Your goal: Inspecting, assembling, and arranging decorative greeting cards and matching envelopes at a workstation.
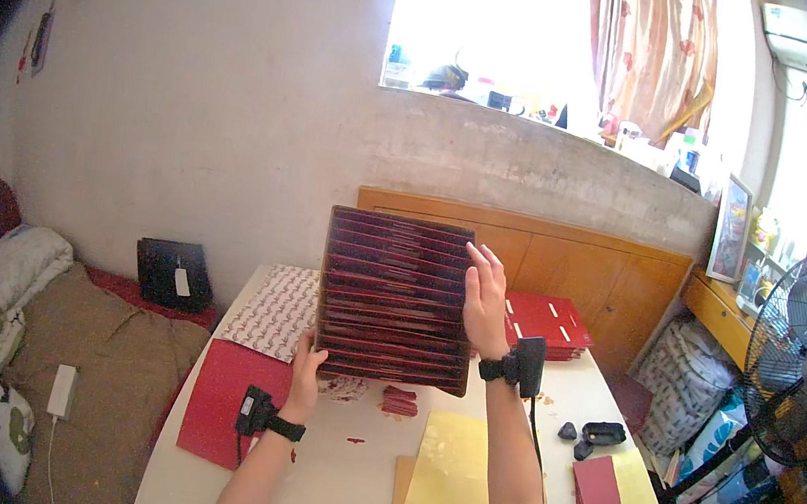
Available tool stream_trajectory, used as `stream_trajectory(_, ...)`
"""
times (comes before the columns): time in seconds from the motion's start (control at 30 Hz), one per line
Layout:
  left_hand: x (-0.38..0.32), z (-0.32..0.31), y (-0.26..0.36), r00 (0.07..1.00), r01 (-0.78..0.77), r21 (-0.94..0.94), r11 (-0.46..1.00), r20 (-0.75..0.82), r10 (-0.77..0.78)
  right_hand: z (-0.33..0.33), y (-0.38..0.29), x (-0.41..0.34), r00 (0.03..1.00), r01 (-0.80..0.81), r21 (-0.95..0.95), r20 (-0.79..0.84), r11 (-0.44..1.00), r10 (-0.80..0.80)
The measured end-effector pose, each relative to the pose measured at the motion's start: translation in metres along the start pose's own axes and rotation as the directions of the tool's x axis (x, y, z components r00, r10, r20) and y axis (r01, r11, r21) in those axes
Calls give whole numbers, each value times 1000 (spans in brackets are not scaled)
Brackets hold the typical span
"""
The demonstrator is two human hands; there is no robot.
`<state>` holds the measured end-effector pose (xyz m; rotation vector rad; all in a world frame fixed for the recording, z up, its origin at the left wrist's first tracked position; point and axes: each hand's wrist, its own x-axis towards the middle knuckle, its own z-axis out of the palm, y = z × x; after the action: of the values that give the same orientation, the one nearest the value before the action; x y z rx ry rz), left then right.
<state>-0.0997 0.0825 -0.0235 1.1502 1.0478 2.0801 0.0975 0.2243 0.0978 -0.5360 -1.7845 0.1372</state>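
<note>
Raised above the table is a dark red, many-layered stack (397, 300), its parallel red edges facing me; it resembles an accordion file or a pile of folded card. My left hand (304, 383) grips its lower left corner, thumb in front. On the right side, my right hand (486, 300) presses its fingers along the edge, the fingers nearly straight. Beneath, on the white table (337, 486), lie a small bundle of red strips (400, 401) and a single red scrap (355, 440). A red sheet (227, 396) lies near my left wrist.
Patterned sheets (276, 308) lie at the table's left, with red printed card pieces (549, 326) at back right. Yellow paper (453, 466), dark red folded card (598, 502) and a black pouch-like item (604, 433) occupy the right. A fan (806, 358) stands beyond; a bed (106, 397) is left.
</note>
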Motion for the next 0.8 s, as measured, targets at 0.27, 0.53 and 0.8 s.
stream_trajectory(0.27, -2, 4, 8, 1000, 6, 36, 999, -4, -6, -10, 0, -6, 1000, 7, 10, 6, 1000, -7)
stream_trajectory(0.53, 1, -4, -5, 1000, 4, -5, 1000, 4, -4, -11, -5, -12, 1000, 0, 18, 6, 1000, 0)
stream_trajectory(0.8, -2, 0, 3, 1000, 16, 12, 1000, 7, -16, -17, -6, -21, 999, 41, -9, 33, 999, -41)
